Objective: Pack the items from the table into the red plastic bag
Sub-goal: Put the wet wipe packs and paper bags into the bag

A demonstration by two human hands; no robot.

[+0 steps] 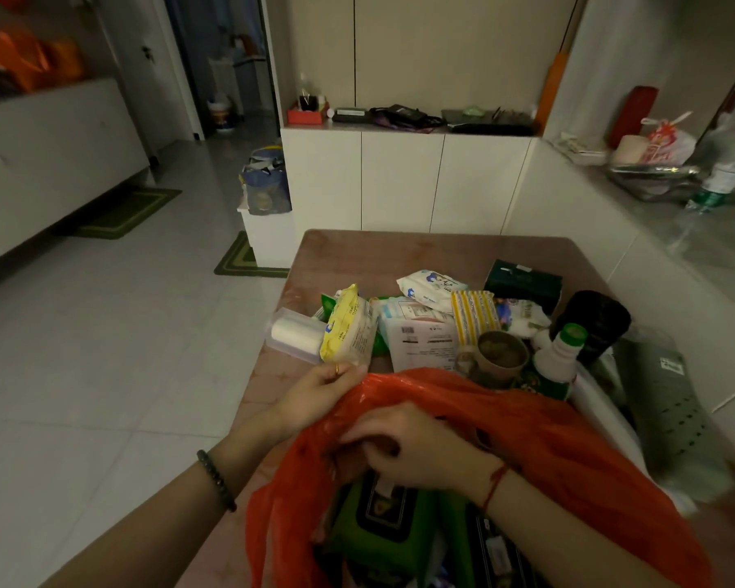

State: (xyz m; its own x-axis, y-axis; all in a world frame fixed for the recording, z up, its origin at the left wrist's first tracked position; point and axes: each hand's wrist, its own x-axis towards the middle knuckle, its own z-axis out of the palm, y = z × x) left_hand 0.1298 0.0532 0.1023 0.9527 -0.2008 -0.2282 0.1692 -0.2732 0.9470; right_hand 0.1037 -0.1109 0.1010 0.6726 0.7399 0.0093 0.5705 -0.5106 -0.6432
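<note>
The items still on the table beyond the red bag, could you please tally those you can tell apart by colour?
Yellow: 2, the yellow packet and striped pack
White: 3, the roll, wipes pack, bottle
Dark green: 1, the box
Black: 1, the canister
Total: 7

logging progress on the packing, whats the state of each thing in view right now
red plastic bag: open, mouth held up
green wipes pack: inside the bag
left hand: gripping the bag's rim
right hand: closed on the bag's rim
yellow packet: on the table, unpacked
paper cup: upright on the table
white bottle: capped, upright
</note>
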